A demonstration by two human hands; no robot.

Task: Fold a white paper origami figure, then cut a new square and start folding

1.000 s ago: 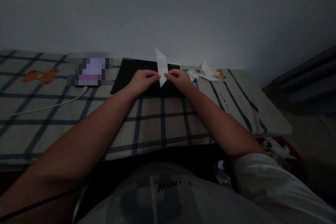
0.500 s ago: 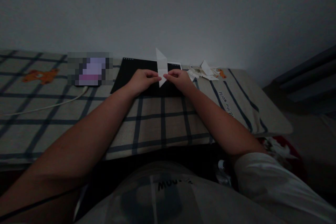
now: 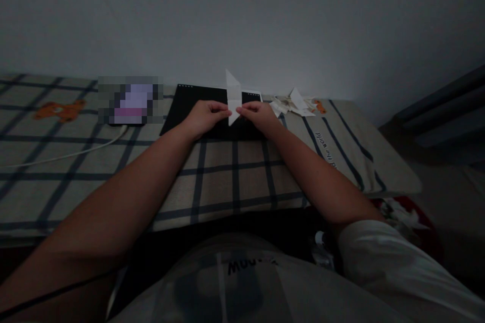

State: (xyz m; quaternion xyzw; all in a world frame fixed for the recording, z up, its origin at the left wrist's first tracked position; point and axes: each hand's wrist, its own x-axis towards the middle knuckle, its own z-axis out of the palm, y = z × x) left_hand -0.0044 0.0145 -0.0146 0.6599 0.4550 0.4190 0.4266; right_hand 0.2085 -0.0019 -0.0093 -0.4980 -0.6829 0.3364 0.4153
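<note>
Pinching the paper [image 3: 233,97] from both sides, our left hand [image 3: 206,117] and right hand [image 3: 258,114] are still holding it upright over the pad [image 3: 189,106], barely shifting since a second ago.

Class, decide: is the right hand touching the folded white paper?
Touching. The head view shows the right hand pinching the folded white paper at its right edge.

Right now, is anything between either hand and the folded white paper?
Nothing visible. The left hand and right hand both pinch the folded white paper directly, one on each side, holding it upright above the black pad.
</note>
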